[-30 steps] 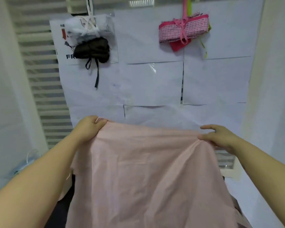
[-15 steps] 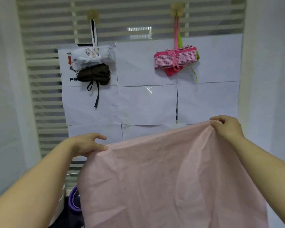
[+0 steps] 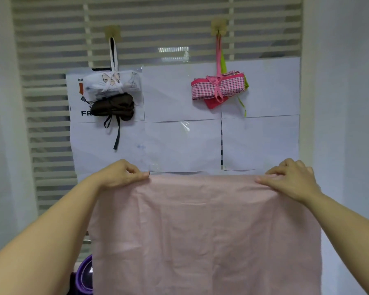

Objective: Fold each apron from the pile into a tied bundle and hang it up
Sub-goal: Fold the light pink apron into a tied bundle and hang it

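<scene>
A pale pink apron (image 3: pixel 205 231) hangs flat in front of me, held up by its top edge. My left hand (image 3: pixel 121 174) pinches the upper left corner and my right hand (image 3: pixel 288 177) grips the upper right corner, both at the same height. On the wall behind, a white bundle (image 3: pixel 112 83) and a dark brown bundle (image 3: pixel 115 107) hang from the left hook (image 3: pixel 113 33). A pink checked bundle (image 3: pixel 218 87) with red and green cloth behind it hangs from the right hook (image 3: pixel 218 26). The pile is hidden behind the pink apron.
White paper sheets (image 3: pixel 183 143) cover the blinds (image 3: pixel 158 20) behind the bundles. A purple round object (image 3: pixel 84 275) shows at the lower left beside the apron. Pale walls stand on both sides.
My left hand rose and took hold of the apron's corner; my right hand lowered a little. The top edge went from slanted to level and the cloth now hangs stretched flat.
</scene>
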